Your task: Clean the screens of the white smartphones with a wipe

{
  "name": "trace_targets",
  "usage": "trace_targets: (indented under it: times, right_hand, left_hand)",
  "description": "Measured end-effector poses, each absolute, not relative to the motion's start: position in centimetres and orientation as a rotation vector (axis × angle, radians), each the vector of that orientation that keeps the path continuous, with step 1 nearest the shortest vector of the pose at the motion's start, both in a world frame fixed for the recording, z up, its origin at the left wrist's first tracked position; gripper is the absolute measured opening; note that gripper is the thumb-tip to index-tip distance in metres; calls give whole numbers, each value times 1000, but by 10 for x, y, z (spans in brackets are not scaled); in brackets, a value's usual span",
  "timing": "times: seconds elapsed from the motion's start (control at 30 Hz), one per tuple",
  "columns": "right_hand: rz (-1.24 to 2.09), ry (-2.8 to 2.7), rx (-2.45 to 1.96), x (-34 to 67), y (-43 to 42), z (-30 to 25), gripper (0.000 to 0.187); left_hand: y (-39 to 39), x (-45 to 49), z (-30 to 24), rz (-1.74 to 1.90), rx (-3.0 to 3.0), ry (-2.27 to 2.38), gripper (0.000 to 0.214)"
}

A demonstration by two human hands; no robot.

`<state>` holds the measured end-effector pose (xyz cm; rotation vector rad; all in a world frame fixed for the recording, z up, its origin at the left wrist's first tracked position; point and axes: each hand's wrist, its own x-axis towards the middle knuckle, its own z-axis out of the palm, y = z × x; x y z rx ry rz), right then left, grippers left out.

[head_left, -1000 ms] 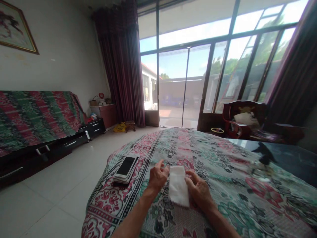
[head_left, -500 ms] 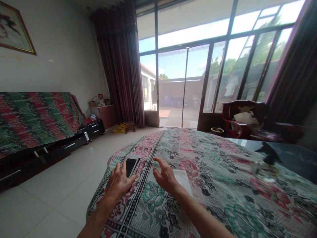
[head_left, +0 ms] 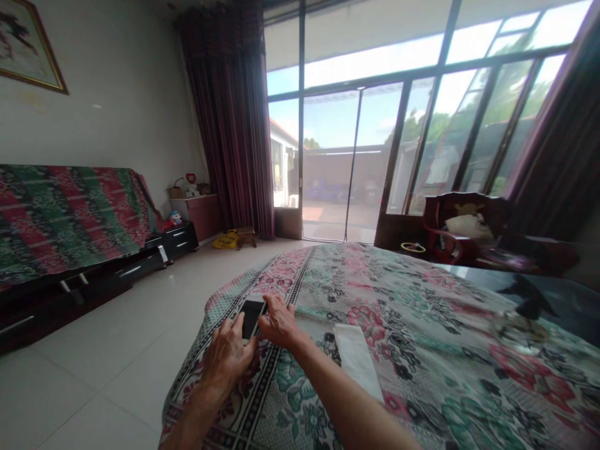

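Note:
A phone (head_left: 252, 314) with a dark screen lies near the left edge of a flower-patterned cloth (head_left: 422, 325) that covers a table. My left hand (head_left: 228, 357) rests on the phone's near end with its fingers spread. My right hand (head_left: 279, 322) reaches across to the phone's right edge, fingers curled down onto it. A folded white cloth (head_left: 357, 357) lies flat on the patterned cloth to the right of my right forearm, with neither hand on it.
A sofa (head_left: 65, 219) under a striped cover stands at the left wall, with low dark drawers (head_left: 178, 240) beside it. Dark red curtains (head_left: 234, 119) flank a large glass door (head_left: 347, 169). A wooden chair (head_left: 464, 228) and a dark glossy surface (head_left: 539, 300) are at the right.
Both hands left the folded white cloth and moved left. The left hand settled on the phone first, then the right hand came over to the phone's right edge.

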<state>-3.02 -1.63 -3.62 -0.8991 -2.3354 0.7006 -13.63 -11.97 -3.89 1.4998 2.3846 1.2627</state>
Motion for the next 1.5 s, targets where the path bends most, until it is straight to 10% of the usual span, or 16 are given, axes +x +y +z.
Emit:
trace_targets:
  times: [0.53, 0.77, 1.5]
  right_hand:
    - [563, -1939, -1207, 84, -22, -22, 37]
    - [531, -1916, -1440, 161, -27, -16, 35]
    - [1240, -1374, -1393, 222, -21, -42, 42]
  left_hand:
    - [-107, -40, -35, 1248, 1833, 2058, 52]
    - [-101, -6, -39, 716, 2034, 2265, 48]
    - [-89, 20, -45, 694, 1983, 2192, 59]
